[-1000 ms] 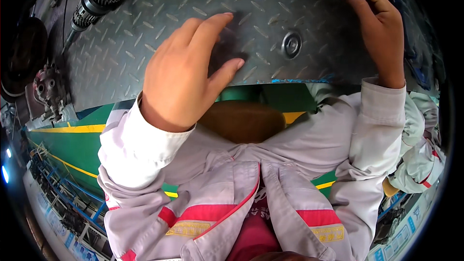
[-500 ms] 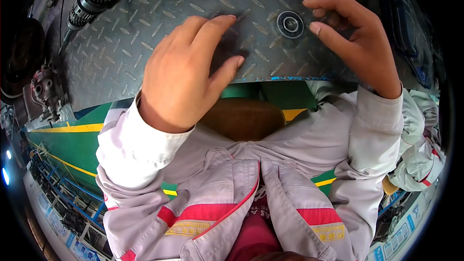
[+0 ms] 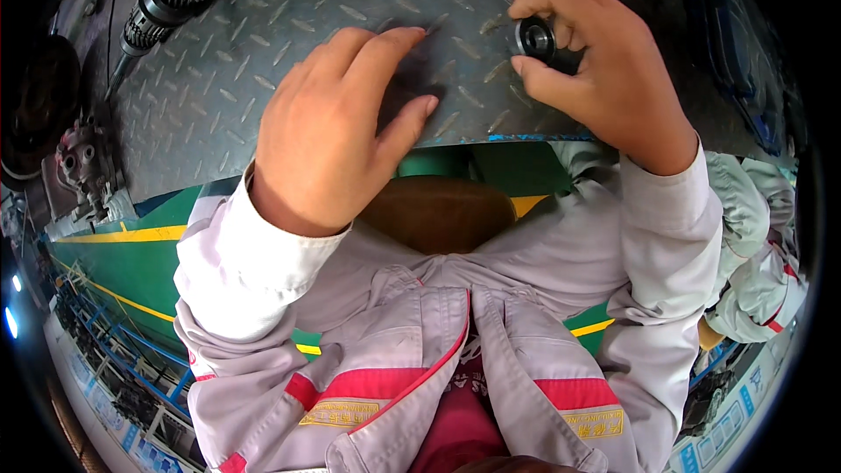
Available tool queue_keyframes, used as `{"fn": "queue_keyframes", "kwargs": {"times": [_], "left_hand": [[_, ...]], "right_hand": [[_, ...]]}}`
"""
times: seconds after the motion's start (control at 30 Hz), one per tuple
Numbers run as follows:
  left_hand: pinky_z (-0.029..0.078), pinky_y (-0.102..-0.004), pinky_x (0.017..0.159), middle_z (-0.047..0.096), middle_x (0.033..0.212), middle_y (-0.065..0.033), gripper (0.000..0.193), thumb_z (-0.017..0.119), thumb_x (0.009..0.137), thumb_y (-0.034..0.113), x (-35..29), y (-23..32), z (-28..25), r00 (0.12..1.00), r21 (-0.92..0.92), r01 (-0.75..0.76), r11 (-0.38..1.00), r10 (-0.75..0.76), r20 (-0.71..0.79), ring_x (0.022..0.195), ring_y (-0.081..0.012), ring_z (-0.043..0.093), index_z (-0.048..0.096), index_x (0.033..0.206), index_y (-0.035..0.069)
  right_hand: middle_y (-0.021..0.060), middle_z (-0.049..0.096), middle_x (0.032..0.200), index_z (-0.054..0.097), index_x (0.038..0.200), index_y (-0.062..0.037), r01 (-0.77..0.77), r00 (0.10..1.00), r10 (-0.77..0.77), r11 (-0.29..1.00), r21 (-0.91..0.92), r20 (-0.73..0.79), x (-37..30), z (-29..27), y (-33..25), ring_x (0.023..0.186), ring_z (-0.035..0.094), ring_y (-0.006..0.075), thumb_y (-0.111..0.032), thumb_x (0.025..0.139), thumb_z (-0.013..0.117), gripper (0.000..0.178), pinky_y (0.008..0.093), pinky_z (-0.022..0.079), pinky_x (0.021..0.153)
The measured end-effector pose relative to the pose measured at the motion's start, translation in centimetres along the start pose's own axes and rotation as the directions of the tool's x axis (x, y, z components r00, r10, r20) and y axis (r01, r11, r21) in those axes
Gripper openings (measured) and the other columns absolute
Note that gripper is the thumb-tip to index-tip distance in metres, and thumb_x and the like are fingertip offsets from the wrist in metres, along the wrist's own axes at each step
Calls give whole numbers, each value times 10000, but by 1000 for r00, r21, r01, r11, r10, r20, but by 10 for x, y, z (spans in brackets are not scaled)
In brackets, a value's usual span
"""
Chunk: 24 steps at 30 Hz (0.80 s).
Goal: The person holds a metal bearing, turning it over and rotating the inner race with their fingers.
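A small round ball bearing [image 3: 535, 38], dark with a bright metal rim, is pinched between the thumb and index finger of my right hand [image 3: 604, 70]. It is tilted, and my curled fingers hide part of its right side. My left hand [image 3: 328, 127] is over the left part of the tread-plate bench top [image 3: 473, 92]. Its fingers are loosely bent with the thumb apart from them, and nothing shows between them.
A geared metal shaft [image 3: 171, 0] lies at the far left of the bench. Beside the left edge is a grimy cast part [image 3: 83, 162]. Dark blue trays [image 3: 731, 52] are at the right. Another person's sleeve [image 3: 753, 298] shows at the lower right.
My right hand has moved left and closed on the bearing, which lay flat on the plate before and is now tilted in my fingers. My left hand has hardly moved.
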<state>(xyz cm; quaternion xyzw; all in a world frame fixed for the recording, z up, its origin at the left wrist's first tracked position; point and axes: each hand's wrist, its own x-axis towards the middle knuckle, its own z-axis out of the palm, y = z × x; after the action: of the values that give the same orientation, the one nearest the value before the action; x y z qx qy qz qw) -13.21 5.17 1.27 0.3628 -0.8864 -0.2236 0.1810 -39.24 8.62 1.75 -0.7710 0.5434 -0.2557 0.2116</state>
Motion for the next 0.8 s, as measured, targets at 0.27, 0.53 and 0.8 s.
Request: {"fn": "queue_keyframes", "kwargs": {"times": [0.27, 0.53, 0.8], "left_hand": [[527, -340, 703, 626, 964, -115, 470, 801, 838, 102, -2, -1, -1, 1000, -17, -7, 1000, 7, -13, 793, -266, 619, 656, 1283, 60], [532, -349, 695, 629, 960, -126, 451, 801, 840, 103, -1, 1, 0, 1000, -18, 8, 1000, -8, 11, 783, -277, 637, 660, 1266, 51], [546, -363, 719, 642, 975, -135, 419, 797, 843, 103, -2, -1, 0, 1000, 4, -27, 1000, 28, -12, 834, -293, 670, 671, 1237, 43]], "right_hand": [[42, 579, 985, 668, 1103, -26, -28, 997, 40, 981, 193, -62, -1, 0, -5, 828, 552, 128, 58, 726, 732, 392, 262, 458, 752], [77, 593, 989, 713, 1001, -27, 96, 989, -122, 960, 263, 84, -3, 13, -7, 829, 589, 170, 107, 709, 691, 322, 289, 469, 716], [66, 622, 1010, 713, 1075, -19, 38, 996, -61, 957, 289, 72, 4, 4, -20, 829, 571, 129, 154, 730, 676, 387, 265, 471, 736]]}}
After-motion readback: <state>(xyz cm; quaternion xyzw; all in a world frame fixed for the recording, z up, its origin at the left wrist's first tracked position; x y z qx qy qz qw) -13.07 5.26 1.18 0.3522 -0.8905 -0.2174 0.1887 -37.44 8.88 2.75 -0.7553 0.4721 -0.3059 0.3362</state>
